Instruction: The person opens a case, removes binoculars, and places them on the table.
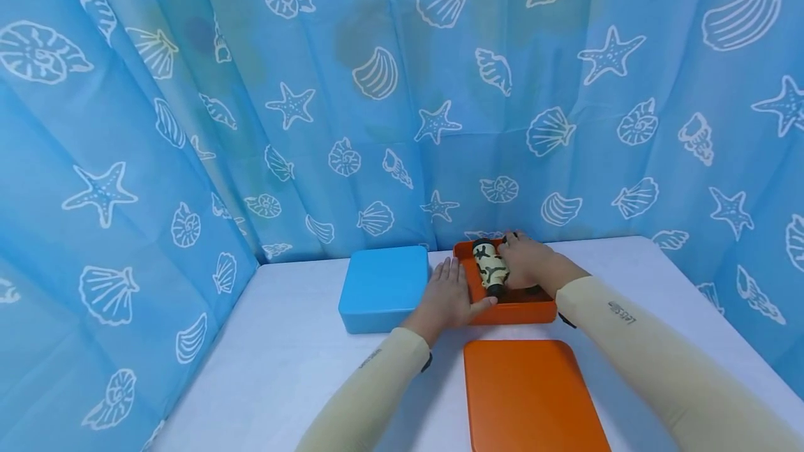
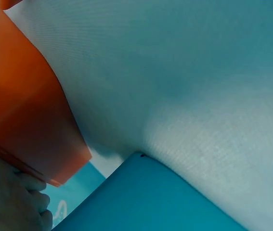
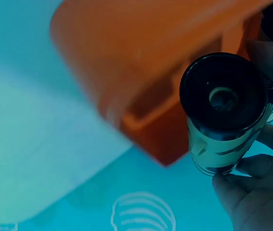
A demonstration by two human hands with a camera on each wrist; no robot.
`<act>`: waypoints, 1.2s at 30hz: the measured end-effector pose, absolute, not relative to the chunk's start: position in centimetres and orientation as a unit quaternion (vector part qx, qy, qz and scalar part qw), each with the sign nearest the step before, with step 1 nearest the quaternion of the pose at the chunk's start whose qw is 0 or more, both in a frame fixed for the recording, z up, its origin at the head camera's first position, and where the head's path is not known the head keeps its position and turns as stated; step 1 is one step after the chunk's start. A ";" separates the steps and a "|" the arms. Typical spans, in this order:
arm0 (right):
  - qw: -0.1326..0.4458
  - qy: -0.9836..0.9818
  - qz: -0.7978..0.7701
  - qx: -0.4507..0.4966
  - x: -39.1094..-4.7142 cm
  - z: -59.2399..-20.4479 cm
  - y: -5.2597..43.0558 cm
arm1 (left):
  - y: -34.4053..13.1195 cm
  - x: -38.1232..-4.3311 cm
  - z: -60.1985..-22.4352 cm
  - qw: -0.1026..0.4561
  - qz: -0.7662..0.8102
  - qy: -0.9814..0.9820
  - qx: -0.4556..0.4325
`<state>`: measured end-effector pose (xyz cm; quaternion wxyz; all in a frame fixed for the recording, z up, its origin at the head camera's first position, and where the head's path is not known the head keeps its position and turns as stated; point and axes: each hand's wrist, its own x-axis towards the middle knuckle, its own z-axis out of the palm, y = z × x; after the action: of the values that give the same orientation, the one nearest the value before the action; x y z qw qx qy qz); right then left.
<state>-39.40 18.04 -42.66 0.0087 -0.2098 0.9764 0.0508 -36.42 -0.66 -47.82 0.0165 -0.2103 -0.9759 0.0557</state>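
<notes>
A pair of camouflage-patterned binoculars [image 1: 490,265] with black ends is over the orange box [image 1: 516,314], its near end pointing toward me. My right hand [image 1: 529,264] grips the binoculars from the right side. In the right wrist view, fingers [image 3: 256,166] wrap around the patterned barrel [image 3: 220,144], and its black round end faces the camera. My left hand [image 1: 447,300] rests on the orange box's left rim, fingers extended and thumb spread over the front edge. From the left wrist, the fingers [image 2: 25,202] lie along the box's wall [image 2: 35,106].
A closed light-blue box [image 1: 384,288] stands just left of the orange one. Nearer to me, an orange lid [image 1: 532,393] lies flat on the white table [image 1: 270,361]. Behind everything hangs a blue curtain [image 1: 402,89] with white seashell and starfish prints.
</notes>
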 end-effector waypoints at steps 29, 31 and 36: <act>0.005 0.990 0.009 -0.144 -37.5 -43.1 33.9 | -0.6 -36.0 -48.1 0.022 0.053 -0.976 -0.208; 0.015 0.991 0.004 -0.130 -37.4 -43.7 34.5 | -0.6 -36.1 -48.1 0.023 0.055 -0.976 -0.210; 0.044 0.994 -0.020 -0.099 -36.9 -45.1 35.3 | -0.5 -36.1 -48.0 0.030 0.063 -0.975 -0.213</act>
<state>-36.89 35.33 -45.06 0.0444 -0.0990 0.9939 -0.0205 -36.13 -0.55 -48.04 0.0296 -0.2127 -0.9746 0.0635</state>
